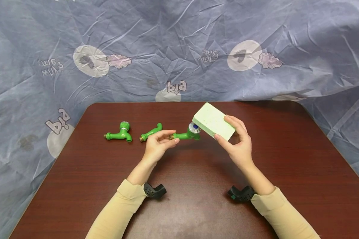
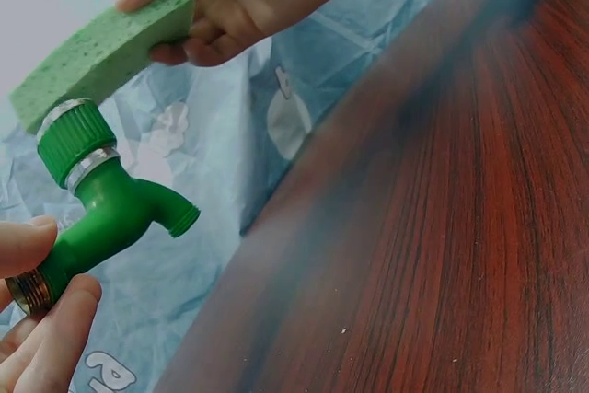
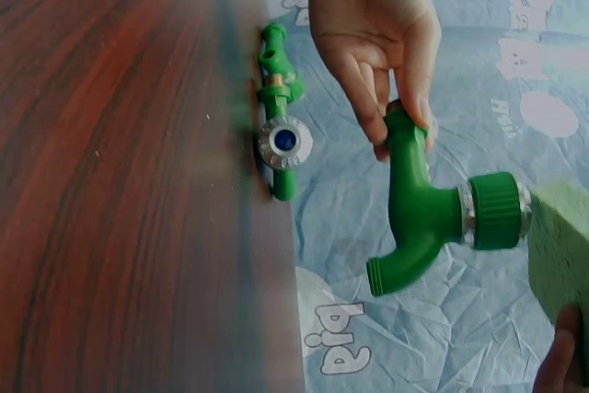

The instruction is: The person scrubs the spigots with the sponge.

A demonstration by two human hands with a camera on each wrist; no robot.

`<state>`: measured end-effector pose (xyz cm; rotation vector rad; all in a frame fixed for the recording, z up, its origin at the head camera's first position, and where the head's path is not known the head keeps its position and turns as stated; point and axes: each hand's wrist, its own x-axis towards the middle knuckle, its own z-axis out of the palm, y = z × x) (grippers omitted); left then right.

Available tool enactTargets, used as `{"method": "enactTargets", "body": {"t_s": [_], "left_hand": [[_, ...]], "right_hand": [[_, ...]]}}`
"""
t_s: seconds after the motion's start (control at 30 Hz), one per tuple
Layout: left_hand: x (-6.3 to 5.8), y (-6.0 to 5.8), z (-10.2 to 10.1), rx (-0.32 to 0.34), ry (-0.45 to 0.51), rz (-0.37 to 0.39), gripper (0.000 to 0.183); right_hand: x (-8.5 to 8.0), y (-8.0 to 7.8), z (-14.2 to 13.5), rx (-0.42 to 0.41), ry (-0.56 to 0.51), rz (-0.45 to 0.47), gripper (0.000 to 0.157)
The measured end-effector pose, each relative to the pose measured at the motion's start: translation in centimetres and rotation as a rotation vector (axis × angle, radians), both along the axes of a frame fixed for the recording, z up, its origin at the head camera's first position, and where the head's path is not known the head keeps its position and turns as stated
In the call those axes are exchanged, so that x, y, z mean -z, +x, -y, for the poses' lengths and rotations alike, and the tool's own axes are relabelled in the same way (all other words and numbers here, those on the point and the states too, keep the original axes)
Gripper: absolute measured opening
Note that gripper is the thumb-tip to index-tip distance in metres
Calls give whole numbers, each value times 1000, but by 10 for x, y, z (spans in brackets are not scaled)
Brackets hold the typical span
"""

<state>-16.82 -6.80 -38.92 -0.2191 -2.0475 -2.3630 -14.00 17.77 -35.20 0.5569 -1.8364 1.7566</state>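
My left hand (image 1: 157, 146) pinches a green tap (image 1: 183, 135) by its brass threaded end, holding it above the table. The tap's knob has a silver rim and a blue centre. In the left wrist view the tap's spout (image 2: 177, 213) points to the right and down. My right hand (image 1: 239, 142) grips a pale green sponge (image 1: 213, 121) by its edges, thumb on one side and fingers on the other. One edge of the sponge (image 3: 561, 255) meets the tap's silver knob top in the right wrist view.
Two more green taps lie on the dark red-brown table (image 1: 179, 205): one with a knob (image 1: 119, 133) at the left, another (image 1: 151, 132) partly behind my left hand. A blue-grey printed sheet (image 1: 155, 43) hangs behind the table. Black devices (image 1: 155, 191) sit at both wrists.
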Motion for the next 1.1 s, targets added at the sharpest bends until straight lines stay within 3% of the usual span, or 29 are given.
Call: {"method": "enactTargets", "body": {"t_s": [0.17, 0.33, 0.73, 0.9, 1.1], "left_hand": [[0, 0, 0, -3, 2, -6, 34], [-2, -2, 3, -27, 25, -5, 34], [-6, -4, 6, -71, 125, -19, 32], [-5, -4, 6, -81, 133, -26, 30], [-4, -4, 6, -112, 140, -41, 30]], "right_hand": [[-7, 8, 6, 18, 113, -3, 56], [-9, 5, 4, 77, 63, 16, 54], [-5, 5, 5, -79, 29, -32, 54], [-2, 8, 9, -78, 100, -32, 54], [1, 10, 15, -62, 148, 29, 55]]}}
